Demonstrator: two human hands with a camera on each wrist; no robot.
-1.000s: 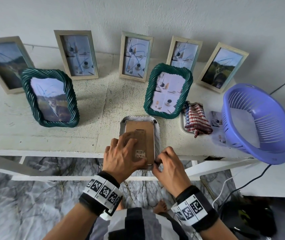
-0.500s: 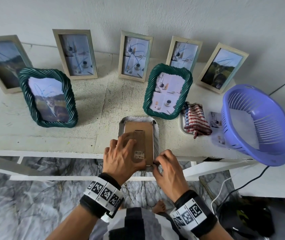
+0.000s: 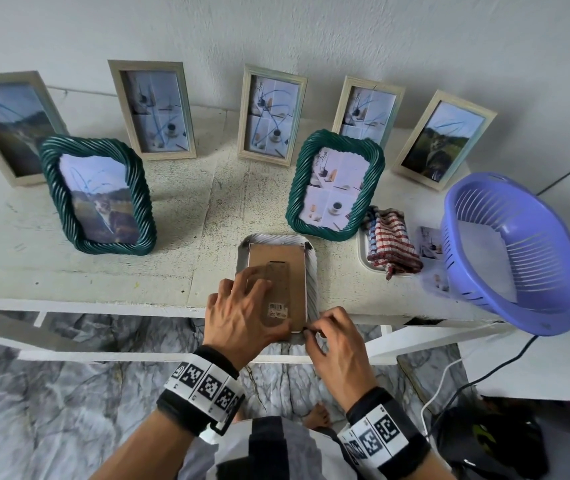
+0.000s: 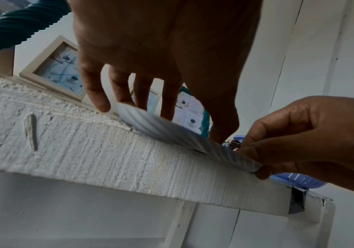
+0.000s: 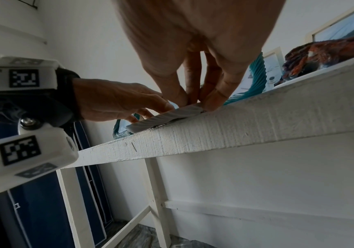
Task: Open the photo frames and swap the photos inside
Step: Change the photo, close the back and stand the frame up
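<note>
A white ribbed photo frame (image 3: 312, 271) lies face down at the table's front edge, its brown cardboard backing (image 3: 287, 261) facing up. My left hand (image 3: 245, 289) lies flat on the backing with fingers spread and presses it down. My right hand (image 3: 308, 329) pinches the frame's near right corner, where a small dark tab shows. In the left wrist view the right hand (image 4: 256, 166) grips the corner of the white frame (image 4: 172, 132), thumb underneath. The right wrist view shows its fingertips (image 5: 210, 102) bunched on the frame (image 5: 167, 115).
Two green twisted frames (image 3: 98, 195) (image 3: 335, 185) stand behind, and several pale wooden frames (image 3: 269, 116) lean on the wall. A checked cloth (image 3: 391, 244) on a white tray, loose photos (image 3: 430, 244) and a purple basket (image 3: 515, 251) are at the right.
Both hands stay on the white frame. The right hand's fingertips have shifted slightly at the near right corner; the left hand keeps pressing the backing.
</note>
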